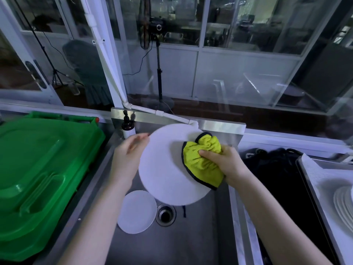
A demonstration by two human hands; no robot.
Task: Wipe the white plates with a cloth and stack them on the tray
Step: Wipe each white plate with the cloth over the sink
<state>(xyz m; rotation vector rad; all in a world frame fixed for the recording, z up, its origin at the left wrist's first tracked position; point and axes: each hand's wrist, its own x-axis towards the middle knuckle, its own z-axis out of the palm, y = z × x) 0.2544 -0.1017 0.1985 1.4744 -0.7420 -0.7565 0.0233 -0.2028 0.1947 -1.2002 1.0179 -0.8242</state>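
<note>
**Operator:** Status, nearest item first?

**Technician:** A small plate (136, 212) lies on the sink (191, 241) floor, just beside the drain (165, 215) at its 9 o'clock. Above it, the left hand (128, 152) holds the large plate (164, 169) at its 9 o'clock rim; the fingers are blurred. The right hand (227, 163) clutches the bunched cloth (202, 163) against the plate's face at 3 o'clock.

**Operator:** Step and next move?

**Technician:** Wiping, by judgement. The next move calls for a level carry to the tray (313, 180) at 3 o'clock, onto the plate stack (343, 205).

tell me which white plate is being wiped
The large plate held over the sink, yellow cloth on it; the small plate lies by the drain, the stack sits at right.
</note>
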